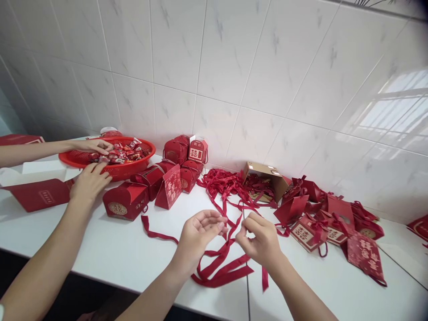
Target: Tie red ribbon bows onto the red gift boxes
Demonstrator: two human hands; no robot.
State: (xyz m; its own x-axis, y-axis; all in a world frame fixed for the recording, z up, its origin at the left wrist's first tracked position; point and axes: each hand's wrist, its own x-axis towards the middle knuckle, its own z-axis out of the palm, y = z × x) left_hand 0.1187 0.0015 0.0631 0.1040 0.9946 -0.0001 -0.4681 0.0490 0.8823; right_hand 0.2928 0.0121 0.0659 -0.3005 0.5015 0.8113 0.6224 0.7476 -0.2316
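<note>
My left hand (203, 234) hovers over the white table with thumb and fingertips drawn together. Facing it, my right hand (260, 238) has its fingers curled in toward the thumb. Whether either pinches anything is too small to tell. Red ribbons (222, 263) run behind and beneath both hands, looped loosely on the tabletop. A ribbon end (265, 279) shows below my right hand; its upper part is hidden. Behind my hands lies a tangled heap of ribbon (222, 180), beside a tipped cardboard box (281, 183) with dark red pieces inside.
Red gift boxes with ribbons (306, 232) pile up at right. Upright red boxes (125, 200) stand left of centre. Another person's hands (88, 180) reach to a red basket (140, 167) of wrapped sweets, near an open red box (40, 194). A tiled wall (220, 98) bounds the back.
</note>
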